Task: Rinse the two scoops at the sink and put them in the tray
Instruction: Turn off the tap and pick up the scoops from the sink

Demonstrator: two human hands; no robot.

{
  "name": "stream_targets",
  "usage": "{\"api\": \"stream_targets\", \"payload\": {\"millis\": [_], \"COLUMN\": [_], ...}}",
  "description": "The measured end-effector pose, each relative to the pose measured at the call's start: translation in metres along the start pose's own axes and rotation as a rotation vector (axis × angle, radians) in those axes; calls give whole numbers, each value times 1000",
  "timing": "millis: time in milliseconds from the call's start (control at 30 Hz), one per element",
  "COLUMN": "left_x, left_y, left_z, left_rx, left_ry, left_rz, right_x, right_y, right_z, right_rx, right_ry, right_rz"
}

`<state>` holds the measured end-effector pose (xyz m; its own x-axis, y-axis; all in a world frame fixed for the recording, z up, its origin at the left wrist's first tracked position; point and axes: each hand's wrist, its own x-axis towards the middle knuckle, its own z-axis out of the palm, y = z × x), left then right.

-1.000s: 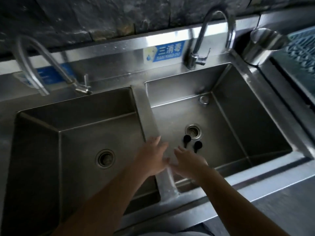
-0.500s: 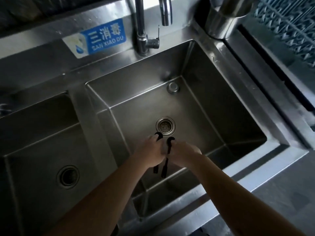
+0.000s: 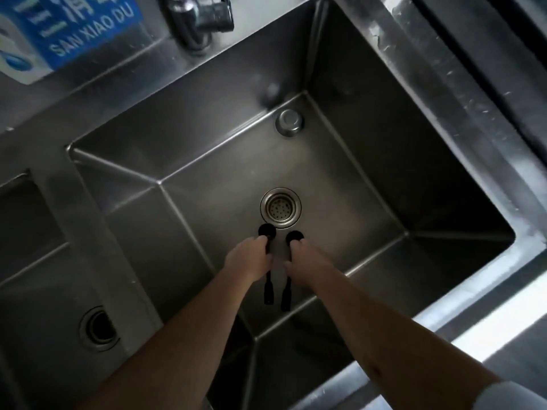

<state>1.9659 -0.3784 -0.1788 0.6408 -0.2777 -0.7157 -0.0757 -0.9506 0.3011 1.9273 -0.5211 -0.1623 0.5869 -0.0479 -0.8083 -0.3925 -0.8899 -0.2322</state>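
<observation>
Two small black scoops are held side by side low in the right steel sink basin (image 3: 370, 161), just in front of the drain (image 3: 281, 207). My left hand (image 3: 250, 257) is shut on the left scoop (image 3: 267, 231), whose handle end sticks out below the hand. My right hand (image 3: 306, 263) is shut on the right scoop (image 3: 294, 235), its handle also hanging out below. Both round bowls point toward the drain. No water is seen running. The tray is not in view.
The faucet base (image 3: 201, 13) stands at the top behind the basin, beside a blue "SAN XIAO DU" label (image 3: 74, 28). An overflow cap (image 3: 289, 122) sits on the far floor edge. A second basin with its drain (image 3: 99, 328) lies to the left. A steel counter edge (image 3: 461, 84) runs on the right.
The view has closed in on the right basin. My hands went from reaching toward the scoops lying by the drain to gripping one each, and now hold them slightly apart.
</observation>
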Motion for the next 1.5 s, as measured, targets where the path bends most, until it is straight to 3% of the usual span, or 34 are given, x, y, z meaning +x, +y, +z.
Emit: {"api": "stream_targets", "payload": {"millis": [300, 533, 867, 1033, 1200, 1367, 1500], "left_x": [42, 53, 10, -45, -116, -175, -215], "left_y": [-5, -1, 8, 22, 25, 16, -1], "left_z": [36, 51, 12, -32, -74, -94, -101], "left_rx": [-154, -497, -708, -1108, -1194, -1253, -1302], "left_ry": [49, 146, 232, 130, 208, 215, 232], "left_rz": [-212, -341, -232, -175, -76, -96, -95], "right_x": [43, 60, 22, -24, -89, -157, -190], "right_y": [15, 12, -8, -18, -36, -62, -85], "right_z": [24, 38, -1, -33, -48, -54, -49], "right_rx": [296, 387, 955, 919, 1128, 1345, 1369], "right_ry": [137, 243, 407, 480, 387, 203, 183], "right_rz": [213, 268, 211, 128, 56, -26, -148]}}
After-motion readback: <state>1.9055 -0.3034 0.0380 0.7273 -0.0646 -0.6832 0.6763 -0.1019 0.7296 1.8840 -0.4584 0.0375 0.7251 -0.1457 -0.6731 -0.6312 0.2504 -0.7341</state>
